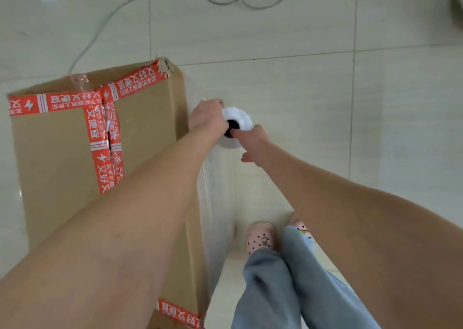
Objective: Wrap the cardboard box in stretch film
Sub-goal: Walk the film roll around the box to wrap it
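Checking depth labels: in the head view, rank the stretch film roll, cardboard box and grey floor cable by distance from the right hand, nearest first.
1. stretch film roll: touching the right hand, just up and left of it.
2. cardboard box: to the left, on the far side of the roll.
3. grey cable: on the floor, far ahead at the top of the view.
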`<act>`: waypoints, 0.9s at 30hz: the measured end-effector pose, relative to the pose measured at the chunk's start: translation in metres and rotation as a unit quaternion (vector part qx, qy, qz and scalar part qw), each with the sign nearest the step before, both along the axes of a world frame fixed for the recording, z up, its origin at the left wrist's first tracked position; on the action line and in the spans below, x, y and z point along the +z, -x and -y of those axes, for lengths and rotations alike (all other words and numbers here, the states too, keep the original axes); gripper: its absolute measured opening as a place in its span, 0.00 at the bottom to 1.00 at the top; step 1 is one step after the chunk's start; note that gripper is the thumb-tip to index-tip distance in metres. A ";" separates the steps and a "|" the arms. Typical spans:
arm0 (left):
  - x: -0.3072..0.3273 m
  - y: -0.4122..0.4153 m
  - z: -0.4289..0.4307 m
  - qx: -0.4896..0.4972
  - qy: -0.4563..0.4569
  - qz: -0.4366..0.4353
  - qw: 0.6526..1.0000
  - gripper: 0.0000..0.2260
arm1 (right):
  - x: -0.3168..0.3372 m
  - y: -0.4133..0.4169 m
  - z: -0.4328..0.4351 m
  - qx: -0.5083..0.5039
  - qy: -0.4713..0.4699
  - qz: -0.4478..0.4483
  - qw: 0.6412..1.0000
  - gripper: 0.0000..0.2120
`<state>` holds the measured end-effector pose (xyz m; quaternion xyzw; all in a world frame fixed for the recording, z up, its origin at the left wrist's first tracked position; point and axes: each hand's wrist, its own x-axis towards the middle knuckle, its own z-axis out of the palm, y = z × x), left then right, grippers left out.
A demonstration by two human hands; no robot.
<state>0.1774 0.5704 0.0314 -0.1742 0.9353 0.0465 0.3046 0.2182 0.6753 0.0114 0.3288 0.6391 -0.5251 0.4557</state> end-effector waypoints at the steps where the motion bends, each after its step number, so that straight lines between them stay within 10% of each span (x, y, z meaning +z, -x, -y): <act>1: -0.001 0.002 0.005 0.006 0.002 0.002 1.000 0.12 | 0.000 0.002 0.004 -0.007 0.020 -0.004 1.000 0.32; 14: 0.006 0.040 0.034 -0.169 -0.052 0.061 0.982 0.06 | -0.003 0.048 0.041 0.133 -0.114 -0.152 0.973 0.03; 21: 0.007 0.056 0.042 -0.176 -0.022 0.041 0.983 0.07 | 0.002 0.071 0.051 0.180 -0.182 -0.190 0.948 0.19; 27: 0.003 0.071 0.041 -0.280 -0.041 0.075 0.956 0.11 | -0.001 0.076 0.056 0.037 -0.085 0.021 0.996 0.23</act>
